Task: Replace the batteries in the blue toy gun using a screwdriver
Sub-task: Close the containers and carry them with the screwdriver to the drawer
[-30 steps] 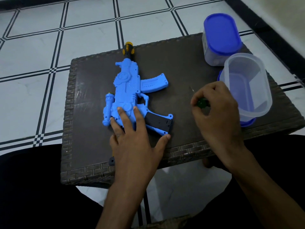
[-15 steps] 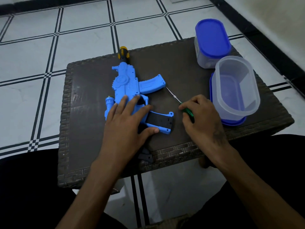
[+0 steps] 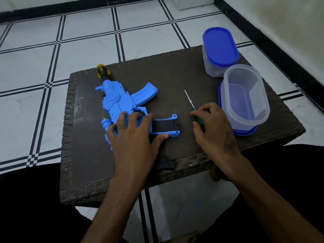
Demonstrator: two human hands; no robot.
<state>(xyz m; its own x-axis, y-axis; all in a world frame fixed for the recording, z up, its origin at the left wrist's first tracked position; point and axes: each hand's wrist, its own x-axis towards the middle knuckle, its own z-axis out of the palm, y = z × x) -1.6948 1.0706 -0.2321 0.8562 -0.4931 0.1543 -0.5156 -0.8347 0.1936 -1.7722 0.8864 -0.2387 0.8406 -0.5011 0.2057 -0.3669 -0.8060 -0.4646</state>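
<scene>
Fingers (image 3: 201, 112) of the right hand (image 3: 213, 128) curl round the green handle of the screwdriver (image 3: 192, 106), whose thin metal shaft points away across the table. Spread and fairly straight, the left hand (image 3: 135, 135) presses flat on the blue toy gun (image 3: 121, 100), thumb against the grip's lower edge beside the black panel (image 3: 164, 125). That gun lies on its side on the left half of a dark table (image 3: 175, 76) with a woven wicker border, its yellow-and-black muzzle at the far edge. At the right side stand a lidded container (image 3: 220, 50) and, nearer, an open clear tub (image 3: 245, 97) seated on a blue lid. A small black piece (image 3: 165, 163) lies at the near edge. Around the table spreads a white tiled floor (image 3: 78, 41) with black grid lines, meeting a pale wall at a black skirting.
</scene>
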